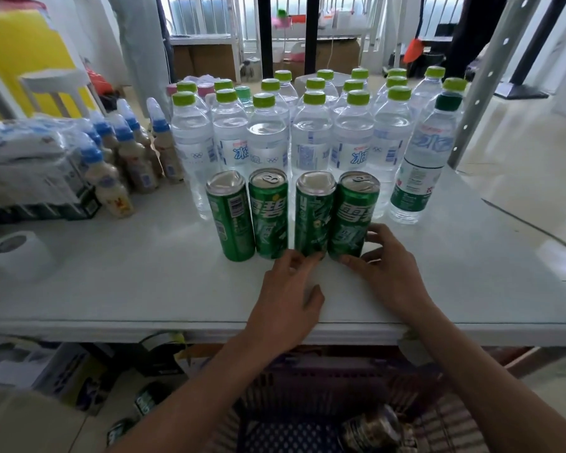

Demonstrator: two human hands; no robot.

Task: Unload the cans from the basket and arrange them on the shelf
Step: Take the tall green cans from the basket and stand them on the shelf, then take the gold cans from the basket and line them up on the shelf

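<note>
Forward, hands (290,289) against two cans (314,217).

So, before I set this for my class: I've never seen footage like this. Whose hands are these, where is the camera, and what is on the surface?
There is no machine here. A person works with bare hands, and the single picture comes from a camera worn on the head, looking forward and down. That is why both forearms reach in from the bottom.

On the white shelf four green cans stand in a row. Behind them are water bottles, and at the left are small blue-capped bottles and a paper roll.

The left hand touches the foot of the third can with its fingertips. The right hand grips the foot of the right-end can.

Below the shelf edge is the dark basket; its contents are too blurred to name.
</note>
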